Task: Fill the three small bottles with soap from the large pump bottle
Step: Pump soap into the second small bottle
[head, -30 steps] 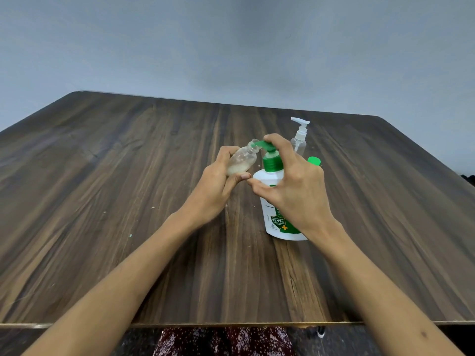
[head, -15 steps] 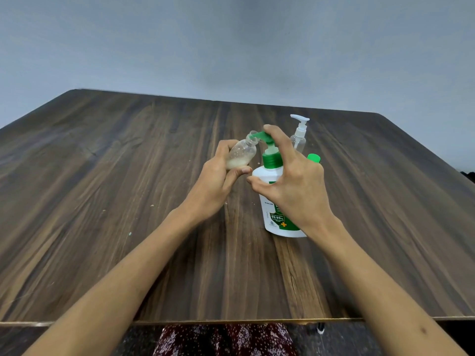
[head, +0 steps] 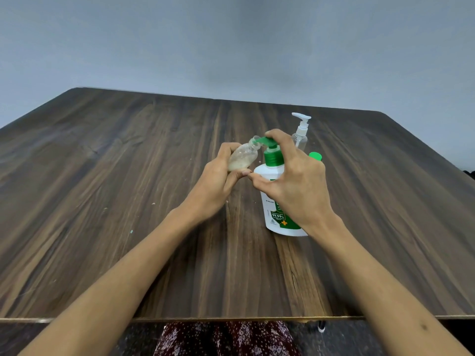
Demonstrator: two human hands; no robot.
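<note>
Left hand (head: 216, 186) around clear tilted bottle (head: 243, 158), right hand (head: 298, 186) atop glossy white pump bottle (head: 276, 201).

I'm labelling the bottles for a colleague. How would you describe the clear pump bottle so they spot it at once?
On the wooden table, look just behind the big white soap bottle that the right hand presses. The clear bottle stands there, upright and untouched; alone among its neighbours it has a white pump.
</note>
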